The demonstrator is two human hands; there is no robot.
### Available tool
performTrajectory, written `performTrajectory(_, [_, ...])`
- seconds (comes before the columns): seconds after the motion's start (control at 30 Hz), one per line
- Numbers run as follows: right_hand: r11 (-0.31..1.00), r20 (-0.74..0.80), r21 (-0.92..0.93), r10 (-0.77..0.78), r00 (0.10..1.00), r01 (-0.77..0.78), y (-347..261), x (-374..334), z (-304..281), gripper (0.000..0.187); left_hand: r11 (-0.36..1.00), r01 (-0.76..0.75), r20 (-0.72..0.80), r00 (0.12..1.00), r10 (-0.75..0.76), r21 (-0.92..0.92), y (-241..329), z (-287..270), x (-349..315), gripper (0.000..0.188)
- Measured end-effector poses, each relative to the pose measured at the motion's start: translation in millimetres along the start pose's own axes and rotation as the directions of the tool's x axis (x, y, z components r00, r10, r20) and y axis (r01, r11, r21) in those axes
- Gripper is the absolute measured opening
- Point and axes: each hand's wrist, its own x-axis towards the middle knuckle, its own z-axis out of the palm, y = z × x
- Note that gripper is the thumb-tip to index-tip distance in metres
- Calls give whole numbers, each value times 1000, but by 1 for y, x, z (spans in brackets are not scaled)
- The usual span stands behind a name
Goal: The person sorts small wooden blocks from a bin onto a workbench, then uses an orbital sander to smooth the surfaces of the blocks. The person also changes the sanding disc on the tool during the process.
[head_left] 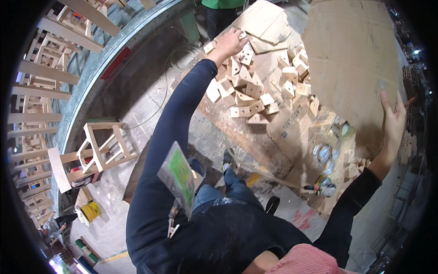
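A jumbled heap of pale, wedge-shaped wooden blocks (244, 84) lies on the cardboard-covered counter (262, 150), and many of its pieces show round dark holes. That drilling looks done on the faces in view; no two blocks appear joined, and the heap lies unordered, so any sorting or stacking seems undone. How many pieces are finished cannot be told.

The left hand (230, 45) is at the heap's far left edge, its fingers bent against a block there; whether they are clamped on it, I cannot tell. The right hand (393, 121), well to the right of the heap, has its fingers and thumb closed on the edge of a large flat brown cardboard sheet (351, 55), which stands raised beside the heap. Nearer the person than the heap's right part sit shiny round tape rolls (324, 153).
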Motion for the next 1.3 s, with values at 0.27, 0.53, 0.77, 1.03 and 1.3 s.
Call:
performTrajectory(0.27, [998,64,58,16,998,-20,-5,-9,38,45,980,141,300,949,-93,-143,-74,51,39,66])
performTrajectory(0.53, [998,99,40,51,994,-55,-7,-14,51,43,954,54,509,854,109,-295,-49,26,20,41])
performTrajectory(0.77, [990,91,143,-6,996,-7,-13,-14,65,43,923,88,210,978,-7,-376,-86,11,20,35])
performTrajectory(1.03, [997,131,59,36,991,-44,-18,-26,61,51,972,236,319,921,-222,-6,-91,2,-20,37])
performTrajectory(1.3, [997,57,65,46,997,-50,-26,-38,65,58,953,270,293,930,-222,-136,-104,-10,-24,36])
